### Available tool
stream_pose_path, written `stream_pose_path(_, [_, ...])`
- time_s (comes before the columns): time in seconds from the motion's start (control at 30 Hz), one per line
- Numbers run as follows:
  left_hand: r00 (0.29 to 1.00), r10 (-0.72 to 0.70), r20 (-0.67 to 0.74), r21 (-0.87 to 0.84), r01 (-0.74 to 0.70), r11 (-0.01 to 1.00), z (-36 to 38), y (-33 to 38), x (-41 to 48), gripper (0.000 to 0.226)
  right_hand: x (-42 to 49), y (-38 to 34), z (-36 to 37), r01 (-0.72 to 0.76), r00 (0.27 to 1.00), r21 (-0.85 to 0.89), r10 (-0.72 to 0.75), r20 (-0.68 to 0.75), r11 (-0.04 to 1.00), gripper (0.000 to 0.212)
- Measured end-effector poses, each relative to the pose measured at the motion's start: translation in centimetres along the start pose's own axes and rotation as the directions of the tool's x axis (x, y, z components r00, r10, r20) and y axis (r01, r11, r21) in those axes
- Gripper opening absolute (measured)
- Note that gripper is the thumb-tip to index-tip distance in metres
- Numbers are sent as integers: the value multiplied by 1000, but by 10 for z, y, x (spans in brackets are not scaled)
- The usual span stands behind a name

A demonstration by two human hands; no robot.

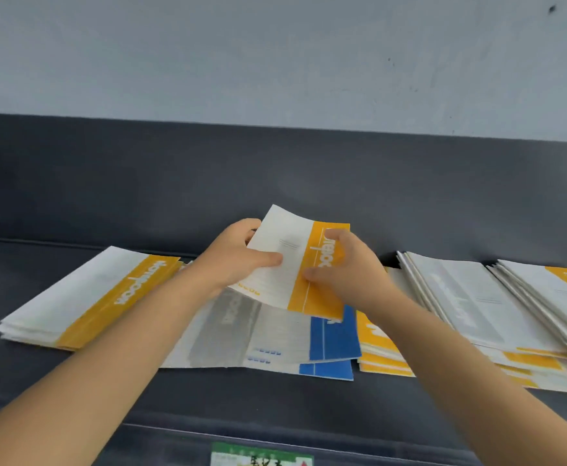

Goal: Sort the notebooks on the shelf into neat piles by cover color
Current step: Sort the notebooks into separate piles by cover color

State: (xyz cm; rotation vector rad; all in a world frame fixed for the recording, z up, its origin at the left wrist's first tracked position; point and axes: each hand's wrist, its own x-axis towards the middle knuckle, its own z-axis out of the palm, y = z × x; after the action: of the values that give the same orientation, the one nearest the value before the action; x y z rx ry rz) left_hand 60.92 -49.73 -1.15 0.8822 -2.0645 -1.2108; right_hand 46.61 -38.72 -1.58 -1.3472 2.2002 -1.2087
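Fingers [268, 258] of the left hand [235, 260] and the right hand [349, 264] are pinching a yellow-banded notebook [285, 237] by its left and right sides, holding it tilted above the shelf [275, 398]. Beneath it, blue-banded notebooks [334, 338] and a grey-banded notebook [228, 324] are lying mid-shelf. A neat yellow pile [83, 297] is sitting to the left, and a fanned mixed heap [470, 297] is spreading to the right.
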Motion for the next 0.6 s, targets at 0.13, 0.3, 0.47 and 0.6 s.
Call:
stream_pose_path(0.13, [999,27,-36,245,-17,969,-90,-32,-9,43,8,-55,74,26,994,4,-26,104,1000,76])
stream_pose_path(0.3, [999,-33,-15,533,36,845,-171,-72,-11,94,24,-106,161,53,982,-113,-31,189,992,63])
stream_pose_path(0.47, [993,-83,81,660,8,751,-203,-119,-15,77,28,-124,231,101,972,-315,-25,235,944,62])
stream_pose_path(0.6, [955,-242,169,855,-19,519,-209,-156,-22,75,18,-119,259,270,916,-651,19,400,709,71])
